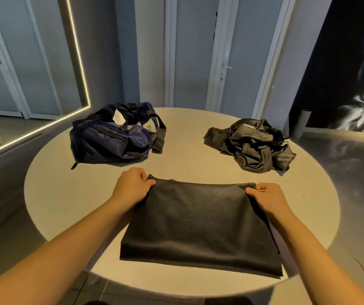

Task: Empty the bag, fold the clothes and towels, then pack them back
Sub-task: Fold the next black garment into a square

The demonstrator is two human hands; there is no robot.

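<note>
A dark folded garment (200, 225) lies flat on the round white table (66, 194), close to me. My left hand (132, 186) pinches its far left corner. My right hand (267, 198) pinches its far right corner. A navy duffel bag (112, 137) with black straps sits slumped at the table's back left. A crumpled heap of black clothes (256, 146) lies at the back right.
A mirror with a lit strip frame (82, 69) leans against the wall at the left. Pale doors stand behind the table. A dark wall picture (352, 73) fills the right side. Bare tabletop shows between the bag and the heap.
</note>
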